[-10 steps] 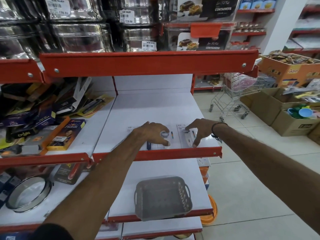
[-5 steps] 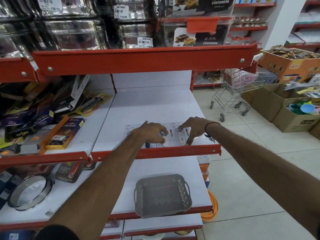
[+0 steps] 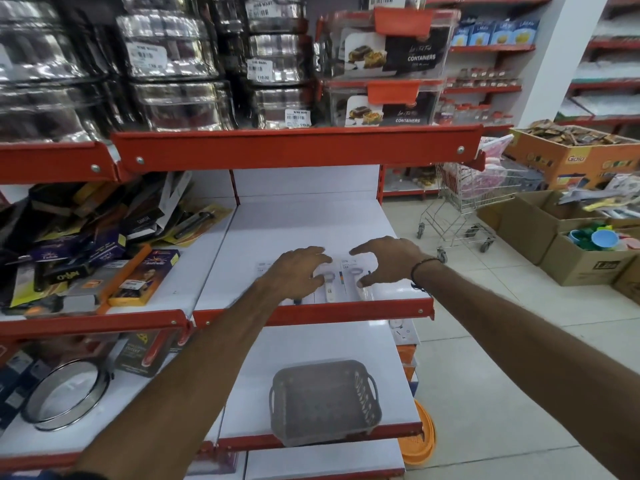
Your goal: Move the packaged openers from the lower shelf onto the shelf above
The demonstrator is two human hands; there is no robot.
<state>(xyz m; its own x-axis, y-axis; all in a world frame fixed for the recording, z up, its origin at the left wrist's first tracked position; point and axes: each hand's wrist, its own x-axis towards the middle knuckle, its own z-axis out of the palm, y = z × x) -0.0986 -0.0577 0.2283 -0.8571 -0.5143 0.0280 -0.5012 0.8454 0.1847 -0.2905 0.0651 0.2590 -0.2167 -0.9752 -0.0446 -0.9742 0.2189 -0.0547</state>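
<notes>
Packaged openers (image 3: 341, 284), white tools on white cards, lie side by side near the front edge of the middle white shelf (image 3: 304, 223). My left hand (image 3: 294, 271) rests palm down over the left packs, fingers spread, partly hiding them. My right hand (image 3: 384, 259) hovers arched over the right pack, thumb and fingertips touching or just above the card; a black band circles its wrist. Neither hand lifts a pack. The lower shelf (image 3: 311, 344) below carries a grey plastic basket (image 3: 323, 401).
Boxed kitchen tools (image 3: 104, 251) are piled on the shelf section to the left. Steel containers (image 3: 173, 67) fill the shelf above. A wire trolley (image 3: 464, 202) and cardboard boxes (image 3: 568, 247) stand on the tiled floor to the right. A round sieve (image 3: 65, 393) lies lower left.
The view tilted up and the shelves shifted down in frame. Both hands stayed on the packs; my right hand rose into a more arched shape over the right pack.
</notes>
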